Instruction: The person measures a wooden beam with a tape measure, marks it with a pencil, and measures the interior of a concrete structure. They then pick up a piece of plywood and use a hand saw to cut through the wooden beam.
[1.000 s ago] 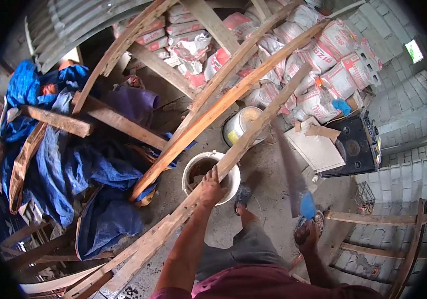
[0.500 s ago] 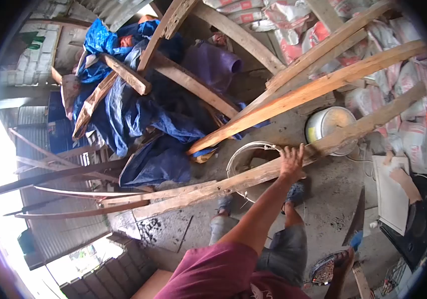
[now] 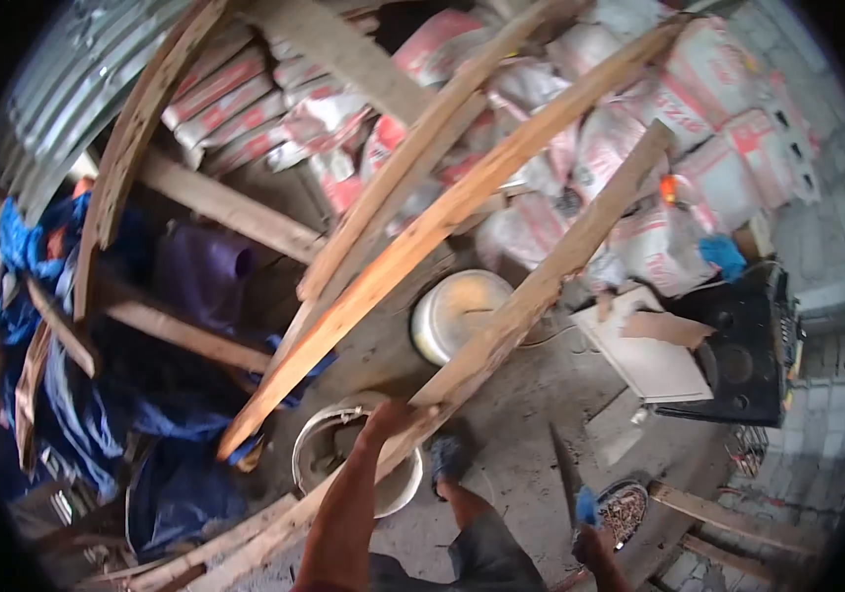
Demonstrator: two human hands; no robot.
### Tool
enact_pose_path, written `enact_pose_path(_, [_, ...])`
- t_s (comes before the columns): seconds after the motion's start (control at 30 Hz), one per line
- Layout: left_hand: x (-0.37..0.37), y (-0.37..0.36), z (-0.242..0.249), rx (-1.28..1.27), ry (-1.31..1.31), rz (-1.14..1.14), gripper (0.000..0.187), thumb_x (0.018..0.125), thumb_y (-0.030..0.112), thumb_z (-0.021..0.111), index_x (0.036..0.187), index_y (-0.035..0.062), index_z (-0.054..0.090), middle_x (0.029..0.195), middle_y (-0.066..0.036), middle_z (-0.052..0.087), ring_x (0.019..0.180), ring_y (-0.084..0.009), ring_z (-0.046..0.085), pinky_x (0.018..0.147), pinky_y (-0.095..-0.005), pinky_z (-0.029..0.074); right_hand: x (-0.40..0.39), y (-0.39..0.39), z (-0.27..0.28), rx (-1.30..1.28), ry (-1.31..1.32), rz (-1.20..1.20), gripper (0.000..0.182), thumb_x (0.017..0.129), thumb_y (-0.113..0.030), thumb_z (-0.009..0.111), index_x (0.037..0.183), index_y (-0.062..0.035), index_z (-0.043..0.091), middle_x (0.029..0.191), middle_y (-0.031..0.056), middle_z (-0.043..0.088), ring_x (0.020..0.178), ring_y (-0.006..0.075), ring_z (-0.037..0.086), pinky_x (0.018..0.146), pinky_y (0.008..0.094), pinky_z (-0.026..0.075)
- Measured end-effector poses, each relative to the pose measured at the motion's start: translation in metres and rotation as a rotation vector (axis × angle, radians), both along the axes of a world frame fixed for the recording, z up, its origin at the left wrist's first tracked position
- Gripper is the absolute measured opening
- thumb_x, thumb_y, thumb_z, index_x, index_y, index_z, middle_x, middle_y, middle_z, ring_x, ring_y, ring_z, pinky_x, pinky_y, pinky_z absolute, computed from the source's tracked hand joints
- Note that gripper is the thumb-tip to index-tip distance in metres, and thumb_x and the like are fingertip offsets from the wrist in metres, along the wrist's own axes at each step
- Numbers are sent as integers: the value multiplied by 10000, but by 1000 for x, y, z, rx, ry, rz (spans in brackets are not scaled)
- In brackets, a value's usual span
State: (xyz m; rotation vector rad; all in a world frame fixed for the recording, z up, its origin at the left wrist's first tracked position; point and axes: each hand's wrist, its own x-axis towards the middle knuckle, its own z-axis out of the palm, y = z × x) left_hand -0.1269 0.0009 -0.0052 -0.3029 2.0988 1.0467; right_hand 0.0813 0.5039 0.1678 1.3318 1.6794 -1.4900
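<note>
A long rough wooden plank [image 3: 541,286] slants from upper right to lower left. My left hand [image 3: 393,418] is closed over its near part, slightly blurred. Under that part stands a round tub [image 3: 301,456] with a pale rim. At the lower right, my right hand [image 3: 595,545] is closed on the blue handle of a saw [image 3: 566,472], whose dark blade points up and away. The saw is apart from the plank. Just right of that hand lies an oval tray of small bits [image 3: 624,513].
Another long, brighter plank [image 3: 412,242] lies left of mine, beside more beams. A lidded white bucket [image 3: 432,321] stands by the plank. Red-and-white sacks [image 3: 679,118] fill the back. Blue tarpaulin [image 3: 181,493] is at left, a black stove-like panel [image 3: 738,340] at right.
The view has turned right, showing more sacks and the wall. My left hand's fingers, spread on the plank before, now look curled over it. The saw blade shows more fully.
</note>
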Motion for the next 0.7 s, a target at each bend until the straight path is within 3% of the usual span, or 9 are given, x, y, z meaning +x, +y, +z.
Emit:
enact_pose_path(0.13, [5,12,135,398,322,198,739,834,680,641,1129,6,705,1034,-237,714,1061,-315,677,926,-389,496,1,4,22,-48,-28,54,361,899,-287,621,634,-174,403,503,-16,352,364,155,351,342,339,292])
enact_pose_path(0.27, [2,6,219,511,128,227,585,846,575,707,1099,48,730,992,-163,733,958,-236,694,830,-365,520,3,6,22,12,-267,18,265,890,-276,612,710,-125,490,527,7,400,375,183,384,356,353,317])
enact_pose_path(0.33, [5,-2,200,320,632,62,572,841,527,732,1116,25,716,998,-149,736,947,-198,689,818,-356,521,3,9,21,104,-242,195,238,891,-276,604,746,-108,520,536,15,414,382,195,398,361,364,327])
enact_pose_path(0.4, [-17,-22,263,626,417,209,601,823,535,739,1132,20,708,997,-159,733,940,-214,692,820,-377,520,16,16,17,-112,-132,-109,208,893,-263,600,809,-78,556,524,18,404,399,196,442,368,371,362])
enact_pose_path(0.47, [-22,-36,260,304,309,298,692,795,626,711,1134,23,705,991,-172,728,940,-268,695,830,-399,518,8,17,19,-18,-63,237,163,896,-230,619,832,-91,563,532,19,406,414,173,450,392,375,389])
enact_pose_path(0.53, [-20,-54,262,165,368,351,832,744,750,664,1134,16,702,989,-177,724,956,-300,690,846,-416,508,-28,-22,56,-193,-32,21,133,930,-217,601,846,-119,575,577,9,440,476,150,480,435,370,419])
enact_pose_path(0.6, [-12,-56,289,270,356,504,814,724,722,705,1133,17,700,979,-176,717,943,-281,684,839,-411,503,-45,-36,13,100,522,370,263,919,-301,610,740,-134,514,620,22,504,527,153,503,472,307,402])
enact_pose_path(0.67, [0,-63,310,156,398,520,784,701,696,737,1092,17,708,930,-180,717,883,-300,690,799,-423,508,-127,-142,90,-296,507,-125,307,980,-347,548,819,-85,550,778,63,575,702,184,554,633,330,450])
enact_pose_path(0.7, [5,-66,317,86,395,505,793,691,706,740,1055,3,708,916,-212,709,872,-333,693,783,-441,509,-153,-154,90,-346,677,176,262,1004,-305,518,974,-54,584,840,83,604,785,228,597,747,346,485])
